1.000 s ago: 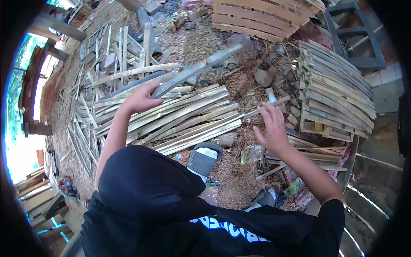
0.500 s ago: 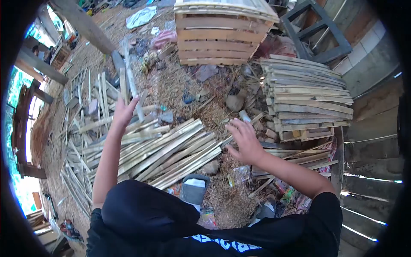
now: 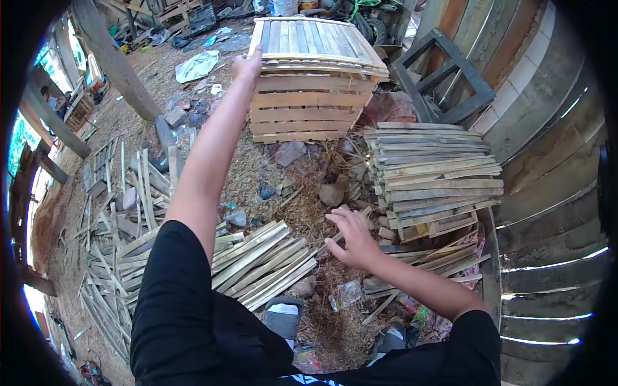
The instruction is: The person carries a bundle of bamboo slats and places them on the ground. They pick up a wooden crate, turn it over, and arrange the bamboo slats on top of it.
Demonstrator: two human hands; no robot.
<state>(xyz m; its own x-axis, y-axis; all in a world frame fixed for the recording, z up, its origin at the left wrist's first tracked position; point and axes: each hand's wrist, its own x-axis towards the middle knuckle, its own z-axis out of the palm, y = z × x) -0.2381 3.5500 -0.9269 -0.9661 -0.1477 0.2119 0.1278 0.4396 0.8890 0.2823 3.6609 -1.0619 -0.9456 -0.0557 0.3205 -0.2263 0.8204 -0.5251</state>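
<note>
- Left of the crate, a thick wooden post [image 3: 119,61] leans across the view, its surface grey and weathered.
- Below the post and lower left of the crate, scattered strips [image 3: 145,186] lie at odd angles over shavings; the disorder suggests loose pieces rather than sorted stock.
- The left hand [image 3: 248,64], at the end of an outstretched arm, is at the crate's upper left edge, seemingly touching it. Its fingertips are hidden, so I cannot tell whether it is clamped on anything; the long reach probably comes from the crate standing well ahead of the body.
- Lower left of the crate, a bundle of slats [image 3: 261,264] lies roughly parallel, perhaps to keep the pieces within reach: long, narrow, pale and rough-edged.
- The crate [image 3: 309,101] stands upright, boxy, with spaced tan boards in front and greyer slats across its top.
- Below the crate and to its right, the right hand [image 3: 353,239] hovers with fingers spread and apart, gripping nothing, perhaps as balance for the reach.
- Right of the crate and lower, a stack of slats [image 3: 438,174] sits in layered rows, apparently ordered to save room.
- Right of the crate, a dark rectangular frame [image 3: 435,78] with a crossbar leans near a plank wall [image 3: 547,170].
</note>
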